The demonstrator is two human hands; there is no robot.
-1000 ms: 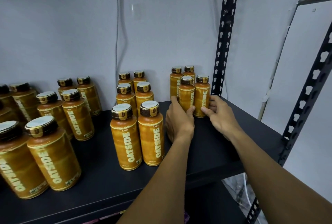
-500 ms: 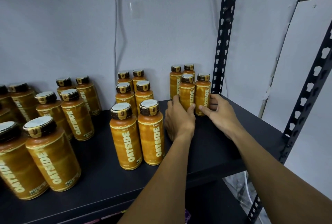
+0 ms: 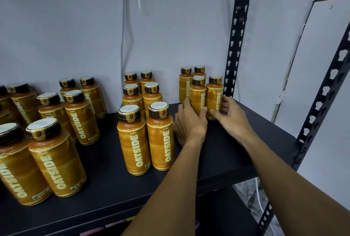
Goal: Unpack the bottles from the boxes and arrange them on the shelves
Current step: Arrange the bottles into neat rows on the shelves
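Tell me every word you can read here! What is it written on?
"OATSIDE": big pale letters up the orange bottles, clearest on the front bottle.
"Latte": small, above that word on its neighbour bottle.
"SIDE": what shows on the held bottle, left hand covering the rest.
Small print at the label bottoms and cap tops: too small to read.
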